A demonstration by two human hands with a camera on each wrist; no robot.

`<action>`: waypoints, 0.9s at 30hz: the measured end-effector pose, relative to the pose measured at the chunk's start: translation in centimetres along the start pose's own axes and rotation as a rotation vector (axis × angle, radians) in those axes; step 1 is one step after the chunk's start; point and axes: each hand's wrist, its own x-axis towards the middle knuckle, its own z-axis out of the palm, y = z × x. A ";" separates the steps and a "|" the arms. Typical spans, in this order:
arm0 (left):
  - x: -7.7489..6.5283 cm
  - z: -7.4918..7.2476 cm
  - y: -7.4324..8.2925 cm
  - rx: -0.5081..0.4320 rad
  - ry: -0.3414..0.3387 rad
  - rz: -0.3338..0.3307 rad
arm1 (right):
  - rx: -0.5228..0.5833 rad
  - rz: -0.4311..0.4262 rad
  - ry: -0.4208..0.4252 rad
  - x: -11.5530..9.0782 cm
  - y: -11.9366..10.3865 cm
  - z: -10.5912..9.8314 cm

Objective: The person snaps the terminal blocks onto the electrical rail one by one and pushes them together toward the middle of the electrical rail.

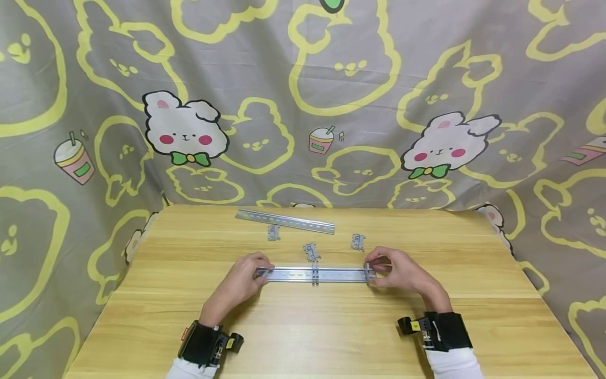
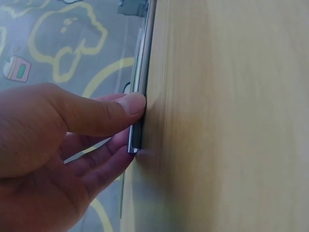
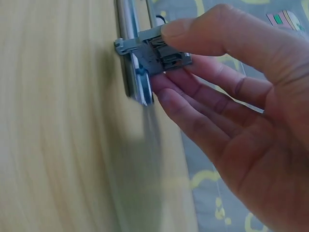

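Observation:
A slotted metal DIN rail lies crosswise on the table in front of the person. My left hand pinches its left end, thumb along the near edge and fingers behind. At the other end, my right hand grips a grey terminal block between thumb and fingers. That block sits across the rail close to its end, its clip foot at the rail's edge in the right wrist view. Grey terminal blocks stand side by side around the rail's middle.
Behind the rail lie three loose grey terminal blocks: a left one, a middle one near the rail, and a right one. A second DIN rail rests slantwise farther back. A patterned curtain surrounds the wooden table.

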 end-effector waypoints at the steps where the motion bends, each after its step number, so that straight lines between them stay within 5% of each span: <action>1: 0.0 0.0 0.0 -0.002 -0.001 -0.002 | -0.011 -0.009 0.003 0.2 -0.1 0.3; 27: 0.0 0.1 -0.2 -0.012 -0.011 -0.002 | -0.050 -0.100 0.056 4.0 -3.2 6.7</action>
